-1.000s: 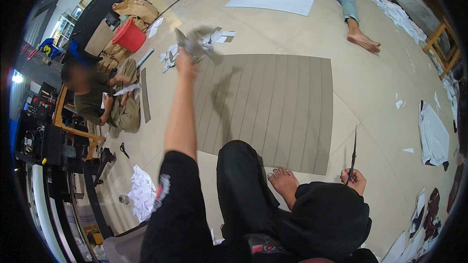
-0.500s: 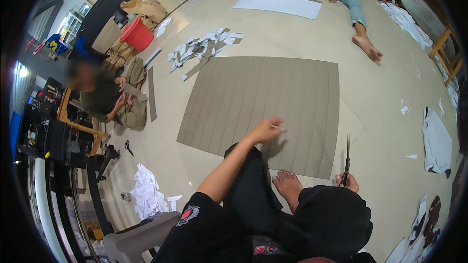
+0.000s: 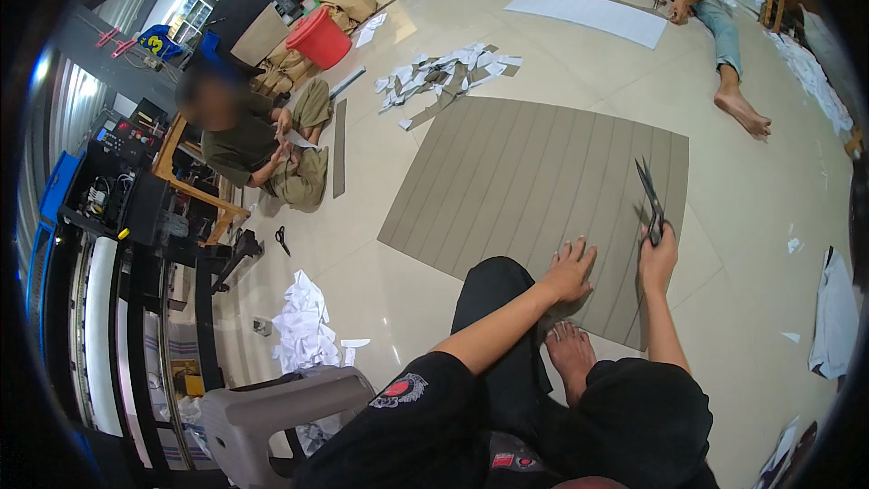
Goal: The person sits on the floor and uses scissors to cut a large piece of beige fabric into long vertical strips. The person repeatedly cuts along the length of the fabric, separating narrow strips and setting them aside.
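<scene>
Right hand (image 3: pixel 658 258) grips black scissors (image 3: pixel 648 199), blades closed, pointing away. Left hand (image 3: pixel 570 270) lies open, fingers spread, flat on striped grey sheet (image 3: pixel 534 172).

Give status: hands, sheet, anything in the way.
Left hand flat on the grey striped sheet, pinning it. Right hand grips black scissors, blades pointing away over the sheet. Own bare foot at the near edge.

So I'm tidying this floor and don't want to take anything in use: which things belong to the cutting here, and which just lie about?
In use:
striped grey sheet
scissors in the right hand
left hand pressing the sheet

Lying about:
white paper scraps
red bucket
small scissors
crumpled paper
</scene>
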The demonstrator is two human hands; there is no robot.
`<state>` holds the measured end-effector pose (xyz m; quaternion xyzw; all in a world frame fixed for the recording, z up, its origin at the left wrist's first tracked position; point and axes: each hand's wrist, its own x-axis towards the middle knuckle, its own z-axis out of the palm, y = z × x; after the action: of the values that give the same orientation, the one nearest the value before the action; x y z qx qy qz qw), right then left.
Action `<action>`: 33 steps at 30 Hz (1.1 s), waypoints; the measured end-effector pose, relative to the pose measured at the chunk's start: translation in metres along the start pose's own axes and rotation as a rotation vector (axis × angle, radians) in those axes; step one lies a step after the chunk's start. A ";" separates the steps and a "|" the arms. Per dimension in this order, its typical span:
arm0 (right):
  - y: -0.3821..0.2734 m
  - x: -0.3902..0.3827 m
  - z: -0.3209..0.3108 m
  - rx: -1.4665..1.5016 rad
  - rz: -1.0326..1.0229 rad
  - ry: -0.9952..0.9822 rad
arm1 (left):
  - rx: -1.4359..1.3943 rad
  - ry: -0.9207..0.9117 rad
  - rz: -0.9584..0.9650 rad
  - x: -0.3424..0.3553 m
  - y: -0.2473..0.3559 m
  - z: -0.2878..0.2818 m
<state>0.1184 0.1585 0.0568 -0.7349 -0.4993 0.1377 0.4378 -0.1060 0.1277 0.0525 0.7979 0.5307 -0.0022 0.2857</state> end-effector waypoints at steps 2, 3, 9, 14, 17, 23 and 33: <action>0.001 0.029 0.016 -0.052 -0.040 0.001 | -0.006 -0.018 -0.019 0.004 0.002 -0.003; 0.000 0.041 0.025 -0.088 -0.052 -0.003 | -0.002 -0.016 -0.037 0.004 -0.001 -0.002; 0.043 0.085 0.045 -0.211 -0.118 -0.061 | 0.069 -0.069 -0.069 0.008 -0.002 -0.009; 0.074 0.089 0.021 -0.277 -0.164 0.003 | -0.022 -0.144 -0.006 0.012 0.002 -0.006; 0.098 0.101 -0.006 -0.326 -0.131 0.004 | -0.090 -0.135 0.084 0.014 0.010 -0.007; 0.131 0.121 -0.063 -0.407 -0.031 0.028 | -0.302 0.089 0.198 0.026 -0.043 -0.014; 0.104 -0.054 -0.125 -0.198 0.013 0.146 | -0.022 0.261 -0.610 -0.040 -0.188 -0.080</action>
<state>0.2373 0.0373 0.0349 -0.7858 -0.4724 0.0370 0.3973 -0.3070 0.1822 0.0467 0.5928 0.7772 0.0202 0.2101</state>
